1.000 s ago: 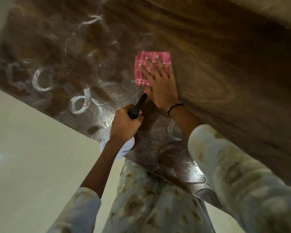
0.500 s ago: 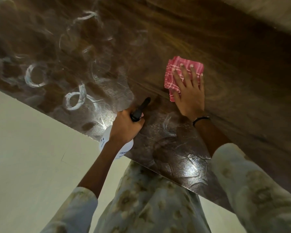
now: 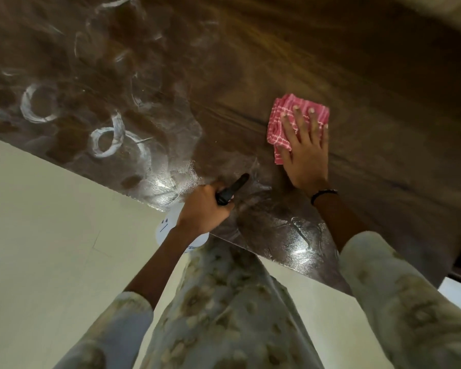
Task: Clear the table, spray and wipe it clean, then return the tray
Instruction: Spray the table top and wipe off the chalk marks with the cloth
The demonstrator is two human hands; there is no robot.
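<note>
A dark brown wooden table [image 3: 330,62] fills the upper part of the head view. White ring marks and smears [image 3: 104,139] cover its left half. My right hand [image 3: 304,155] presses flat, fingers straight, on a folded red checked cloth [image 3: 282,115] lying on the table's right part. My left hand [image 3: 202,206] grips a white spray bottle [image 3: 168,227] by its black trigger head [image 3: 232,189], at the table's near edge. Most of the bottle is hidden under my hand. No tray is in view.
The table's near edge [image 3: 290,262] runs diagonally from left to lower right. Pale floor tiles [image 3: 51,249] lie below it. My patterned clothing [image 3: 224,315] fills the bottom middle.
My right hand has slid the cloth to the right across the table. My left hand has kept hold of the bottle near the edge.
</note>
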